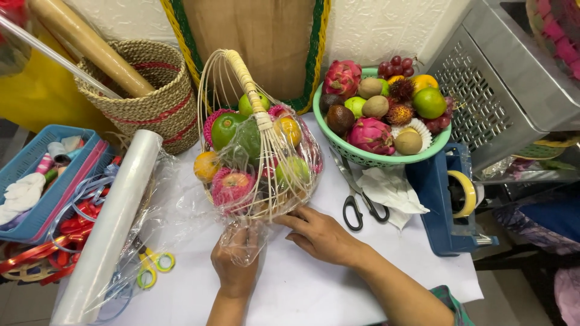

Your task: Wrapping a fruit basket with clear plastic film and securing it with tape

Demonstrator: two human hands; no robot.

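A wicker fruit basket [254, 90] with a tall looped handle stands on the white table [314, 290], filled with green, orange and pink fruit and wrapped in clear plastic film [181, 205]. My left hand [237, 259] grips a gathered bunch of that film at the basket's near side. My right hand [320, 235] lies flat on the table, fingertips touching the basket's lower right edge.
A roll of clear film [109, 229] lies at the left beside yellow scissors [154, 265]. Black scissors [356, 202], a green bowl [362, 157] of mixed fruit and a blue tape dispenser [447, 199] stand to the right. A blue tray [42, 193] and a woven basket [151, 102] are left.
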